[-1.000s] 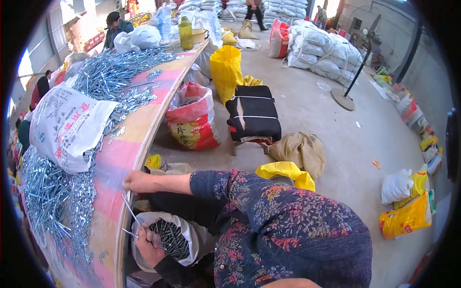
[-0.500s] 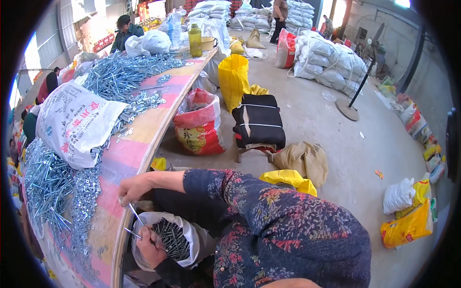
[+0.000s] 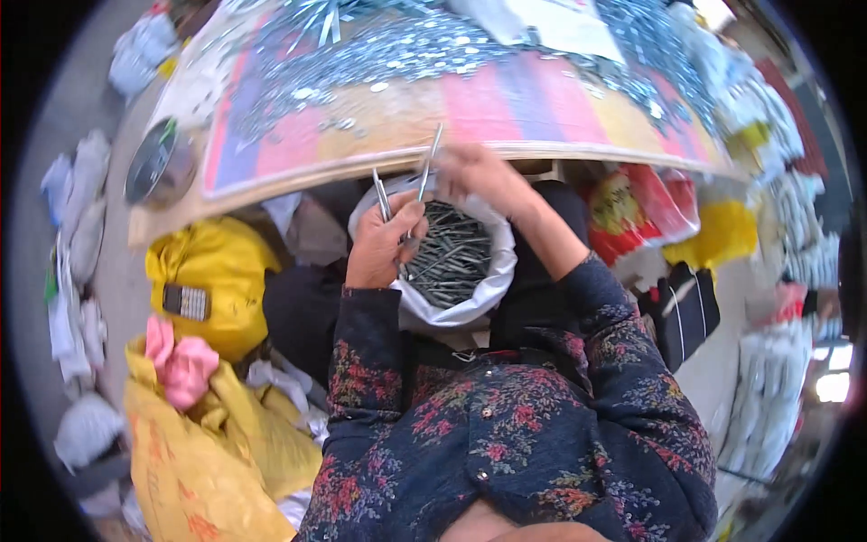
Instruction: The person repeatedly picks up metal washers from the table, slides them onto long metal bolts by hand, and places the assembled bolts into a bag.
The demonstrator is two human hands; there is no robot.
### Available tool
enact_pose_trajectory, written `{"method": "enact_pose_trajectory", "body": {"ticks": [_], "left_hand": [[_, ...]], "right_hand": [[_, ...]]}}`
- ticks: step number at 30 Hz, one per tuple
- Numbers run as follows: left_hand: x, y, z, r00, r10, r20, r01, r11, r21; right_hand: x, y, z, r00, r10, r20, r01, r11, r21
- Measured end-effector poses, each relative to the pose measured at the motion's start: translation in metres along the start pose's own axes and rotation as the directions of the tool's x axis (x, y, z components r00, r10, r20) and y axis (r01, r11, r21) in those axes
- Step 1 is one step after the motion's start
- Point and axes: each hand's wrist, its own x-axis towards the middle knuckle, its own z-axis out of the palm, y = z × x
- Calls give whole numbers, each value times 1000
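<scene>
My left hand [image 3: 375,244] is closed around two slim metal bolts [image 3: 432,158], which stick up from its fingers. My right hand [image 3: 492,185] is beside the upper part of one of them; its fingers are smeared by motion, so its grip cannot be made out. Just below both hands, between my knees, stands an open white sack [image 3: 452,313]. Many dark grey bolts [image 3: 452,253] fill it.
Ahead is a table with a striped cover [image 3: 388,117], carrying heaps of shiny washers [image 3: 379,68] and long bolts [image 3: 632,27]. A dark bowl [image 3: 153,172] sits at its left corner. To my left are a yellow bag [image 3: 221,262] with a calculator [image 3: 187,302] and pink cloth [image 3: 181,361].
My view has swung left from the room's floor to face the table. Both hands stay above the sack, the left still gripping the bolts. The right hand is now blurred by movement.
</scene>
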Motion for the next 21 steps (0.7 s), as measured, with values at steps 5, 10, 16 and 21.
{"method": "enact_pose_trajectory", "body": {"ticks": [5, 10, 16, 21], "left_hand": [[-10, 8, -34, 939, 66, -338, -169, 944, -284], [0, 8, -28, 933, 38, -359, -154, 941, -300], [6, 6, -18, 939, 68, -337, -139, 972, -191], [14, -1, -3, 974, 73, -215, -107, 982, -154]], "right_hand": [[102, 5, 43, 901, -428, -63, 339, 789, -513], [136, 29, 66, 828, -559, 35, 291, 376, -880], [120, 18, 42, 945, -294, -145, 201, 870, -450], [89, 13, 20, 990, 69, -124, 16, 813, 583]]}}
